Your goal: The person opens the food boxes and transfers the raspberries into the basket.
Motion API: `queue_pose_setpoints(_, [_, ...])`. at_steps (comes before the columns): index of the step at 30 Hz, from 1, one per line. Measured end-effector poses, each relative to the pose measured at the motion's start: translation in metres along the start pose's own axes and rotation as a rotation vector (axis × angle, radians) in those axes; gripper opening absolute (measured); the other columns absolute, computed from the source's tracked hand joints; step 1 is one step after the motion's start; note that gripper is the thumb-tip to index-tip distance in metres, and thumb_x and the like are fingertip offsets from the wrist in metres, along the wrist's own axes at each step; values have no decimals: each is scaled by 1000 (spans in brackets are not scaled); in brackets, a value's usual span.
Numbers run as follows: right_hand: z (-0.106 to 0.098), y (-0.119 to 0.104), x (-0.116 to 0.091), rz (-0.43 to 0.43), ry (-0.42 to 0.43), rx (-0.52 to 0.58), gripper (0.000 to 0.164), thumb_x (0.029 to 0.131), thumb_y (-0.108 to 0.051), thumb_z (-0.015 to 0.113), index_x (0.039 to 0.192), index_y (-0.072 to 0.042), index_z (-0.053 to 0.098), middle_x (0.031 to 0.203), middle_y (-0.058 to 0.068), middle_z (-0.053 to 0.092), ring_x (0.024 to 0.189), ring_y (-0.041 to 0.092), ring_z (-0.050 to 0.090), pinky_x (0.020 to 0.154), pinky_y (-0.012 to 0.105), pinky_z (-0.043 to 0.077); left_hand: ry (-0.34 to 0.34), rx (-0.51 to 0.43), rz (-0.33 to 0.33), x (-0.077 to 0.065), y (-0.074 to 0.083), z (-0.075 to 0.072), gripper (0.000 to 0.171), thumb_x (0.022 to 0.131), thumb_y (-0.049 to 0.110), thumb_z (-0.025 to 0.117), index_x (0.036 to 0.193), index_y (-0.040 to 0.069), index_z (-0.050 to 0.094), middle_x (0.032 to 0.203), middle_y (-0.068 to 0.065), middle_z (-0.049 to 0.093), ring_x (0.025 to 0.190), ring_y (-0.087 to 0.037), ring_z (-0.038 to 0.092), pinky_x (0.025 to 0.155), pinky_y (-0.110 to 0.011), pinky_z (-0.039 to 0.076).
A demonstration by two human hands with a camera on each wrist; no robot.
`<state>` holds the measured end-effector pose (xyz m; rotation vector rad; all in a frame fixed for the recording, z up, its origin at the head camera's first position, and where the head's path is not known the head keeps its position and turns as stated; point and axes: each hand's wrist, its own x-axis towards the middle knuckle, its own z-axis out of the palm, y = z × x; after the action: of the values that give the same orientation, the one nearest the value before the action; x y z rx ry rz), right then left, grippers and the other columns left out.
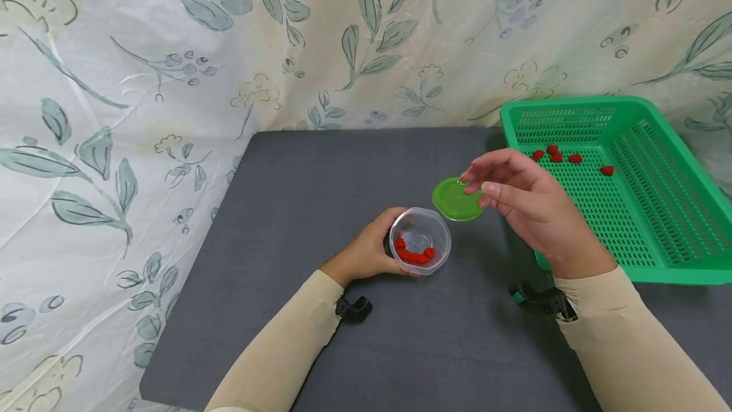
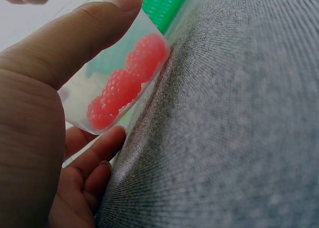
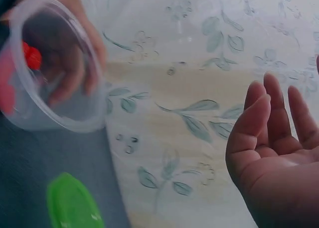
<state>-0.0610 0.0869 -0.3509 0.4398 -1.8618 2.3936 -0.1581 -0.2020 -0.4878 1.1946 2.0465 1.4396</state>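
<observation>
My left hand (image 1: 374, 248) grips a clear plastic container (image 1: 422, 227) from its left side, the thumb along the near wall. Several red raspberries (image 2: 122, 88) lie along the bottom of the container. Its mouth faces up, with no lid on it. Just behind it on the right, a round green lid (image 1: 457, 199) lies on the table. Above the lid's right edge hovers my right hand (image 1: 528, 208). Its fingers are loosely bent, and the right wrist view shows nothing between the thumb and fingers (image 3: 279, 113).
A green slotted basket (image 1: 675, 266) stands at the right, partly behind the right forearm. Several small red berries (image 1: 607, 171) are scattered in its far left part. The table (image 1: 297, 189) is dark grey, and a leaf-patterned curtain (image 1: 229, 49) hangs behind and left of it.
</observation>
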Motion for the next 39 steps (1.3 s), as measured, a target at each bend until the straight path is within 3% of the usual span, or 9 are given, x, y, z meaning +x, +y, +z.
queue_pose_setpoints(6, [14, 28, -4, 70, 61, -174, 29, 108, 4, 62, 136, 0, 62, 126, 19, 65, 114, 33, 66, 90, 33, 57, 0, -24, 8, 0, 0, -1, 106, 70, 14, 107, 157, 12, 46, 149, -2, 56, 133, -19, 54, 115, -37, 43])
queue_pose_setpoints(11, [23, 49, -7, 122, 58, -317, 25, 106, -2, 71, 130, 1, 65, 128, 19, 66, 114, 37, 64, 93, 33, 58, -1, -29, 8, -1, 1, -1, 106, 70, 13, 107, 157, 14, 46, 148, -2, 56, 132, -21, 55, 115, -38, 43])
queue_pose_setpoints(18, [22, 69, -12, 94, 92, -470, 19, 103, -2, 75, 121, 0, 72, 120, 19, 68, 103, 26, 68, 82, 28, 59, -13, -34, 26, 2, 2, -1, 107, 71, 13, 107, 158, 15, 44, 151, -5, 55, 132, -22, 55, 114, -38, 45])
queue_pose_setpoints(26, [20, 89, -13, 36, 45, -630, 11, 100, 0, 78, 111, 1, 76, 127, 10, 67, 112, 20, 62, 82, 27, 55, -1, -32, 37, 2, 2, -3, 104, 72, 13, 106, 157, 11, 47, 151, -10, 55, 132, -28, 56, 114, -45, 45])
queue_pose_setpoints(30, [21, 98, -15, 51, 27, -652, 10, 98, -1, 80, 107, -6, 79, 135, 10, 62, 112, 22, 60, 79, 30, 52, -6, -9, 16, 1, 3, -4, 105, 72, 13, 106, 158, 10, 46, 151, -8, 54, 131, -24, 55, 113, -39, 45])
queue_pose_setpoints(39, [25, 111, -15, 66, -28, -653, 12, 95, -2, 85, 104, -10, 81, 131, 17, 60, 79, 24, 53, 68, 31, 46, -15, 0, 0, 2, 6, -6, 105, 75, 13, 105, 159, 11, 43, 153, -7, 52, 132, -23, 54, 112, -36, 46])
